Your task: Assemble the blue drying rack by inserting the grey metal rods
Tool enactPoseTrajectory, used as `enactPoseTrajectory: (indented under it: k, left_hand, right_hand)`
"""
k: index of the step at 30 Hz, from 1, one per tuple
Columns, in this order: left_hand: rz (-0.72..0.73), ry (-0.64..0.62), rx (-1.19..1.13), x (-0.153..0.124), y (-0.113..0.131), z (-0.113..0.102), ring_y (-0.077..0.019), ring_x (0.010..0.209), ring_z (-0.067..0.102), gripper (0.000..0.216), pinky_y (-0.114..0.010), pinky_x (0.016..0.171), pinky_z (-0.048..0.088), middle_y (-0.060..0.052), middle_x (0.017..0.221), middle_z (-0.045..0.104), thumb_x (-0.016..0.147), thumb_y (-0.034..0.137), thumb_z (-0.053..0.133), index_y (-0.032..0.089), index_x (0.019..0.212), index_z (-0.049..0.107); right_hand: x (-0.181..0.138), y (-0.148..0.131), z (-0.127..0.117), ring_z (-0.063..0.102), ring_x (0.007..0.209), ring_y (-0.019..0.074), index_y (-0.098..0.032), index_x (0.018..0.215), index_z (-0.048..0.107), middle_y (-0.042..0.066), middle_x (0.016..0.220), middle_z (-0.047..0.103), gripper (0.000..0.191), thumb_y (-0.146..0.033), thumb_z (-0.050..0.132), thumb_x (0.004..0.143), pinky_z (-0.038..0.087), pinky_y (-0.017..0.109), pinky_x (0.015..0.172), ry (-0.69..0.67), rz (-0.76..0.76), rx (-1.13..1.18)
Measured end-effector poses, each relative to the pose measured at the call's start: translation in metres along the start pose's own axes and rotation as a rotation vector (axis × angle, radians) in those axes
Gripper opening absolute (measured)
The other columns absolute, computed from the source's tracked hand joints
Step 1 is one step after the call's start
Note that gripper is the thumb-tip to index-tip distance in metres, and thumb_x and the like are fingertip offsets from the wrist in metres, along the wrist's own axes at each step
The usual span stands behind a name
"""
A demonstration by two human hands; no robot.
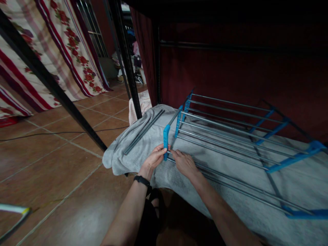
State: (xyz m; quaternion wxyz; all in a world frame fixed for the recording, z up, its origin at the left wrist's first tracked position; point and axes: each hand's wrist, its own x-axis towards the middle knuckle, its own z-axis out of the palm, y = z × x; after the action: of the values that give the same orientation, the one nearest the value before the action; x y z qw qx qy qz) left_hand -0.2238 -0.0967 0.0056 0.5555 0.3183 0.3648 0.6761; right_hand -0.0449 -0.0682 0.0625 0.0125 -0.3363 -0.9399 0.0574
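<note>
A shoe rack of grey metal rods and blue plastic brackets lies on its side on a grey blanket. My left hand, with a dark band on the wrist, pinches the near blue bracket at its lower part. Just to the right, my right hand has its fingers closed round the end of a metal rod where it meets that bracket; the fingers partly hide the joint. Farther back, more rods run between blue brackets at both ends. Two loose rods lie on the blanket to the left.
Black metal posts and a bar frame the bed. Behind the rack hangs a dark red cloth. A flowered curtain hangs at left over the tiled floor, which a black cable crosses.
</note>
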Motion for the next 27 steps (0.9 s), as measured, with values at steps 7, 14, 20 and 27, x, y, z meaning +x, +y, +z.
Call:
enactPoseTrajectory:
  k: [7, 14, 20, 27]
  left_hand:
    - [0.010, -0.001, 0.003, 0.000, -0.001, 0.001, -0.0200, 0.090, 0.066, 0.035, -0.030, 0.083, 0.047, -0.006, 0.091, 0.074, 0.063, 0.037, 0.090, 0.016, 0.088, 0.076]
    - [0.010, -0.020, -0.013, 0.000, -0.002, 0.002, -0.0184, 0.090, 0.065, 0.034, -0.028, 0.085, 0.046, -0.007, 0.094, 0.073, 0.066, 0.034, 0.089, 0.013, 0.089, 0.076]
    - [0.004, -0.005, -0.018, 0.001, -0.003, 0.000, -0.0194, 0.091, 0.067, 0.033, -0.029, 0.085, 0.047, -0.008, 0.093, 0.074, 0.067, 0.033, 0.088, 0.013, 0.090, 0.075]
    - [0.088, 0.062, -0.027, 0.001, 0.000, 0.003, -0.0234, 0.101, 0.068, 0.045, -0.036, 0.093, 0.050, -0.009, 0.101, 0.074, 0.070, 0.038, 0.085, 0.015, 0.106, 0.072]
  right_hand:
    - [0.004, 0.004, 0.007, 0.065, 0.108, 0.0202, -0.026, 0.147, 0.040, 0.010, 0.127, 0.063, 0.053, -0.015, 0.021, 0.099, 0.048, 0.035, 0.089, -0.014, -0.005, 0.034]
    - [0.012, 0.009, 0.010, 0.066, 0.106, 0.0217, -0.028, 0.140, 0.049, 0.007, 0.125, 0.066, 0.047, -0.025, 0.021, 0.101, 0.047, 0.035, 0.089, -0.019, -0.011, 0.128]
    - [0.019, 0.013, 0.011, 0.065, 0.110, 0.0224, -0.027, 0.131, 0.056, 0.007, 0.124, 0.068, 0.041, -0.032, 0.028, 0.102, 0.047, 0.035, 0.089, -0.046, -0.022, 0.180]
    - [0.001, 0.006, 0.011, 0.061, 0.116, 0.0235, -0.023, 0.141, 0.049, 0.010, 0.125, 0.066, 0.043, -0.030, 0.039, 0.100, 0.045, 0.041, 0.102, 0.185, -0.025, 0.135]
